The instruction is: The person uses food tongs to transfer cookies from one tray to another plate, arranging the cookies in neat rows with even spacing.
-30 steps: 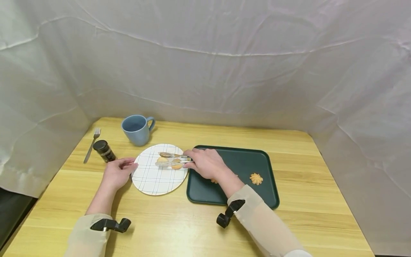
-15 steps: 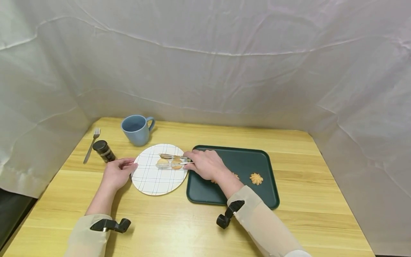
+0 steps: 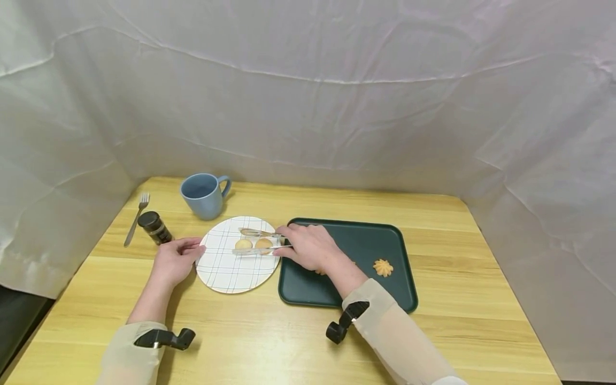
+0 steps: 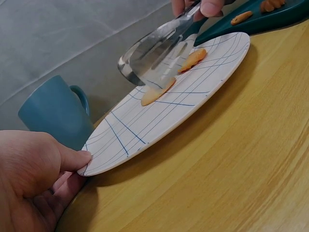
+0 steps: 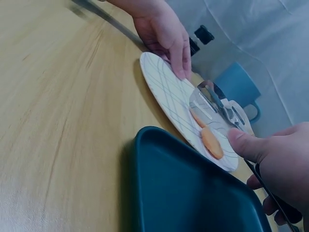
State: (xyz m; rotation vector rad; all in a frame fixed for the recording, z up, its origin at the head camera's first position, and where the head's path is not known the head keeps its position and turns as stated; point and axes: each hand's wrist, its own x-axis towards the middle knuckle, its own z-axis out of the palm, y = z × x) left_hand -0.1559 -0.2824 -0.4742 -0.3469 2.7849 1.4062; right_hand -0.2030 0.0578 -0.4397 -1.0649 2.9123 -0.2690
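A round white plate [image 3: 231,275] with a blue grid pattern lies on the table, bearing two round cookies [image 3: 243,244]. My left hand [image 3: 174,260] pinches its left rim, thumb on top and fingers at the underside. From the right, my right hand [image 3: 310,246] holds metal tongs [image 3: 257,233] over the plate. In the head view the tongs' two arms are spread, one on either side of the cookies. The left wrist view shows the tongs' broad slotted end [image 4: 145,58] right by the nearer cookie [image 4: 157,94]; whether they touch, I cannot tell.
Right of the plate lies a dark green tray [image 3: 366,235] with flower-shaped cookies [image 3: 383,267], partly hidden by my right forearm. A blue mug [image 3: 204,200] stands behind the plate. A black-capped jar [image 3: 155,227] and a fork [image 3: 137,219] are at the left.
The tongs' arms have spread slightly wider, so both cookies show more fully between them. Both hands and the plate have stayed almost in place.
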